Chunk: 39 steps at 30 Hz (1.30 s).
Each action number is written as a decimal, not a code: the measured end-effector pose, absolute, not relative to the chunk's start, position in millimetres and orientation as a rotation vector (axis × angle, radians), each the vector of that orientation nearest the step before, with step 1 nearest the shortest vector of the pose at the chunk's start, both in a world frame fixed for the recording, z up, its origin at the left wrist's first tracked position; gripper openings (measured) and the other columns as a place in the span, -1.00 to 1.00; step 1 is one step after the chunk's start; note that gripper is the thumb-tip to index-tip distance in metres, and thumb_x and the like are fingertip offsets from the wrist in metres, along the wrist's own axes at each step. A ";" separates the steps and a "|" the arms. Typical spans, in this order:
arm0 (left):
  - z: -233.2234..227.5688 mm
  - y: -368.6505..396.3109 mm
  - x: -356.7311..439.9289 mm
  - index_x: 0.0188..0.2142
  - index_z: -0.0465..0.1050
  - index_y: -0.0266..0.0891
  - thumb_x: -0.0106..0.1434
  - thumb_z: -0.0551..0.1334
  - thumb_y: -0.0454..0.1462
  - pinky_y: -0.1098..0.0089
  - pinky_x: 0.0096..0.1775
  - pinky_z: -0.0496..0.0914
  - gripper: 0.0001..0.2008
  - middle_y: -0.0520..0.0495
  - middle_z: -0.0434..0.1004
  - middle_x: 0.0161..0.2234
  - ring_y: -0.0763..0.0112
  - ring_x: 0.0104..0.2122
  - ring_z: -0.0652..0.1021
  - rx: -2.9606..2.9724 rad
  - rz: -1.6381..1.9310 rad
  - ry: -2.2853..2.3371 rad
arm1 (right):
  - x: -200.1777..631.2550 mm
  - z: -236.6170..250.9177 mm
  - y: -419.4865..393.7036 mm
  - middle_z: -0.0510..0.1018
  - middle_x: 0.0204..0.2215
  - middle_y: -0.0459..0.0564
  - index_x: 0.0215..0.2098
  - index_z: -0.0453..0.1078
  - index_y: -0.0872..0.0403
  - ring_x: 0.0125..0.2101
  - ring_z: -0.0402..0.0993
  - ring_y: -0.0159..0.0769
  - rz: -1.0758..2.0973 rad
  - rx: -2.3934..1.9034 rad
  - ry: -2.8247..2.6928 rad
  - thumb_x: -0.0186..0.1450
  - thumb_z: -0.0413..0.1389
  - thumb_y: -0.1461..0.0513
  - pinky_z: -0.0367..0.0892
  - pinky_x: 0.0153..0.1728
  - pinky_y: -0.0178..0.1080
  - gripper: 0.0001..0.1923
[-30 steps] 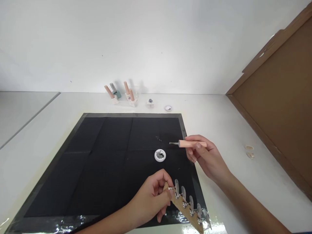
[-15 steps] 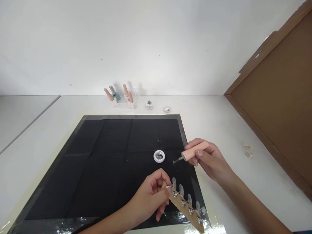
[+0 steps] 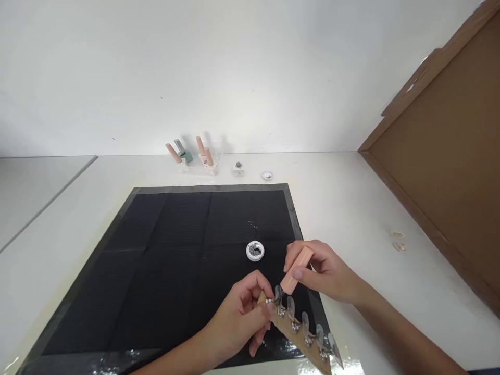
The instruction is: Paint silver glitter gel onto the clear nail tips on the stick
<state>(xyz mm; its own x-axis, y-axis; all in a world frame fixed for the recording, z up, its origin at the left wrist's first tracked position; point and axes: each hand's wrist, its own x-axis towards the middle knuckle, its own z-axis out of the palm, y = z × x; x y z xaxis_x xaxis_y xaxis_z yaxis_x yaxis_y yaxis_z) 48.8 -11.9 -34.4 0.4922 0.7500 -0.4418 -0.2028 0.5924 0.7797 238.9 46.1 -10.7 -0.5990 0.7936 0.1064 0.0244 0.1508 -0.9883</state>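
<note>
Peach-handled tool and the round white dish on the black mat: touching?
Apart. The head view shows a strip of the black mat between the round white dish and the peach-handled tool, which the right hand holds.

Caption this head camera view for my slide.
Right hand holds a peach-handled tool at the clear nail tips on a tan strip held by the left hand.

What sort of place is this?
Probably a nail-art workspace: clear nail-shaped tips along a brown strip, polish-style bottles near the wall, and a small pot of silvery material on a black mat.
</note>
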 end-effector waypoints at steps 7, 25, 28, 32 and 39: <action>-35.3 -11.2 49.3 -0.45 0.21 -0.22 0.00 0.34 0.01 0.70 -0.82 0.17 -0.58 0.23 0.32 -0.69 0.73 -0.83 0.24 0.714 0.640 0.863 | 238.0 -8.9 48.1 0.45 -0.52 -0.09 -0.52 0.34 0.10 -0.59 0.25 -0.47 1.448 -0.813 -1.814 0.30 0.09 0.21 0.15 -0.60 -0.39 -0.76; -35.4 -12.8 47.7 -0.46 0.19 -0.21 -0.02 0.33 0.04 0.71 -0.81 0.17 -0.55 0.24 0.29 -0.70 0.75 -0.82 0.22 0.766 0.634 0.859 | 238.6 -9.4 50.1 0.51 -0.51 -0.09 -0.52 0.31 0.08 -0.58 0.26 -0.46 1.412 -0.843 -1.782 0.32 0.07 0.25 0.15 -0.57 -0.37 -0.76; -36.6 -14.1 48.1 -0.46 0.19 -0.21 -0.02 0.33 0.05 0.71 -0.81 0.17 -0.55 0.23 0.30 -0.68 0.75 -0.82 0.23 0.766 0.641 0.852 | 241.1 -12.4 50.3 0.48 -0.54 -0.10 -0.44 0.35 0.07 -0.57 0.26 -0.45 1.440 -0.821 -1.699 0.33 0.08 0.20 0.15 -0.57 -0.36 -0.80; -37.7 -13.9 48.9 -0.46 0.19 -0.21 -0.03 0.33 0.06 0.71 -0.81 0.16 -0.54 0.23 0.29 -0.68 0.75 -0.82 0.23 0.778 0.637 0.849 | 240.9 -12.2 48.5 0.43 -0.53 -0.11 -0.42 0.39 0.09 -0.57 0.24 -0.45 1.542 -0.678 -1.729 0.30 0.11 0.16 0.14 -0.57 -0.37 -0.81; -37.6 -14.7 47.5 -0.46 0.19 -0.21 -0.01 0.32 0.06 0.72 -0.81 0.15 -0.55 0.23 0.27 -0.67 0.76 -0.82 0.22 0.809 0.617 0.850 | 239.4 -7.3 53.3 0.49 -0.51 -0.09 -0.50 0.37 0.10 -0.59 0.28 -0.48 1.444 -0.857 -1.823 0.31 0.10 0.21 0.17 -0.59 -0.39 -0.77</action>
<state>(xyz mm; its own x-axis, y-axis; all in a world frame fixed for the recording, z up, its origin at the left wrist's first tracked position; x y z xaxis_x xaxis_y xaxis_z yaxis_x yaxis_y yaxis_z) 47.5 -14.7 -37.6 0.5245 0.7479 -0.4068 -0.1548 0.5536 0.8182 239.4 53.3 -7.3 -0.5745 0.8132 0.0925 0.0963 0.1793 -0.9791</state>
